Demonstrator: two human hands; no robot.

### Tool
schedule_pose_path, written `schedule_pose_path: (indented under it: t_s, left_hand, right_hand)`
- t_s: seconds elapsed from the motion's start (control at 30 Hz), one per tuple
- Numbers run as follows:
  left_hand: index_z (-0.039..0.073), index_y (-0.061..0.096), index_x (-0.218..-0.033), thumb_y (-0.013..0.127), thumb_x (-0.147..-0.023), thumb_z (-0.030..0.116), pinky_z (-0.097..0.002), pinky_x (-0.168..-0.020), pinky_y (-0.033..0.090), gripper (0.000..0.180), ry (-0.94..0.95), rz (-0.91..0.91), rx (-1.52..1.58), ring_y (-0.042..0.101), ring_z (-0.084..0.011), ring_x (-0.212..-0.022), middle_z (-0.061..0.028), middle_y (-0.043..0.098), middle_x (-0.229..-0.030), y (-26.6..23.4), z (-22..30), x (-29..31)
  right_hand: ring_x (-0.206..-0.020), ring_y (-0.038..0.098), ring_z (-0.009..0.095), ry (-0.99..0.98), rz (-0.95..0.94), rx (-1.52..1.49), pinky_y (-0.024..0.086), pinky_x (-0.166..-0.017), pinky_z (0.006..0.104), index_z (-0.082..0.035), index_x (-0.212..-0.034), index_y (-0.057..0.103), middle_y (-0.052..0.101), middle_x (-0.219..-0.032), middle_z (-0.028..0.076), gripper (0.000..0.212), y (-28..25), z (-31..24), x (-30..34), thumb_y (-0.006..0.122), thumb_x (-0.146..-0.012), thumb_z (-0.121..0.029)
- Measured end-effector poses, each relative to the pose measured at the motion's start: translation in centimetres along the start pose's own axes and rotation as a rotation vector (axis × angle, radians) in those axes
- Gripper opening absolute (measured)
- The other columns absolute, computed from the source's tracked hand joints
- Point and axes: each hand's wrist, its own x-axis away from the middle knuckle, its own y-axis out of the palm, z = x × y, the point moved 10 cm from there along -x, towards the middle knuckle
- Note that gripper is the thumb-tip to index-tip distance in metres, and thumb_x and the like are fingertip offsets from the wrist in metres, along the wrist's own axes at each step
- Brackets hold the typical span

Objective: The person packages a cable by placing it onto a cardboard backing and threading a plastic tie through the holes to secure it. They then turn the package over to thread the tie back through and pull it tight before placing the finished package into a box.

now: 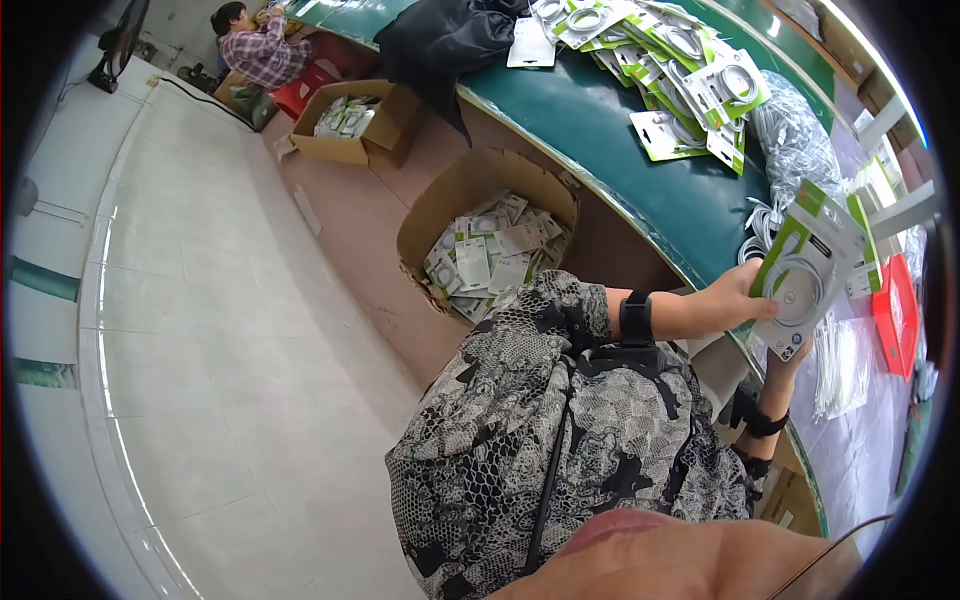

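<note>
A green table (590,130) curves from top centre to lower right, bearing black cloth (440,40), piled packaged cables (680,75) and a plastic bag (797,130); open cartons (330,150) stand on pinkish floor (350,215), upper centre.

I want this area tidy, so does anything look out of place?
Mainly the black cloth: it's bunched on the table with part hanging over the edge. The heaped packs lie at uneven angles, though that may be normal. The pack in the left hand shows no obvious damage.
</note>
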Motion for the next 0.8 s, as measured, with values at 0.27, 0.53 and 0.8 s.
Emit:
schedule_pose_path:
  t_s: [0.27,0.53,0.8]
  left_hand:
    - [-0.001,0.036,-0.130,0.064,-0.087,0.009,-0.0291,-0.093,0.043,0.052,0.052,0.085,0.075,0.049,-0.0147,-0.110,-0.0084,0.051,-0.119,-2.1,0.2,0.3]
    - [-0.002,0.040,-0.128,0.067,-0.082,0.008,-0.0314,-0.096,0.041,0.055,0.101,0.063,-0.127,0.050,-0.0164,-0.111,-0.0104,0.054,-0.117,-1.6,0.1,0.4]
    - [-0.002,0.047,-0.121,0.069,-0.076,0.015,-0.0370,-0.087,0.046,0.053,0.156,0.085,-0.543,0.057,-0.0286,-0.100,-0.0188,0.058,-0.107,-2.2,-0.8,-3.0]
  right_hand:
    - [-0.077,0.059,0.016,0.696,0.244,-0.615,0.047,-0.065,0.0272,-0.003,-0.110,0.057,0.062,-0.088,0.004,0.020,-0.4,2.1,0.6,0.055,-0.094,-0.016]
    - [-0.084,0.055,0.011,0.664,0.034,-0.753,0.046,-0.063,0.0240,-0.004,-0.119,0.052,0.057,-0.106,0.005,0.030,2.3,-1.7,1.4,0.045,-0.100,-0.027]
    - [-0.084,0.054,0.013,0.776,0.096,-0.679,0.048,-0.062,0.0259,-0.004,-0.124,0.046,0.056,-0.107,0.007,0.038,1.1,-0.2,2.0,0.041,-0.101,-0.033]
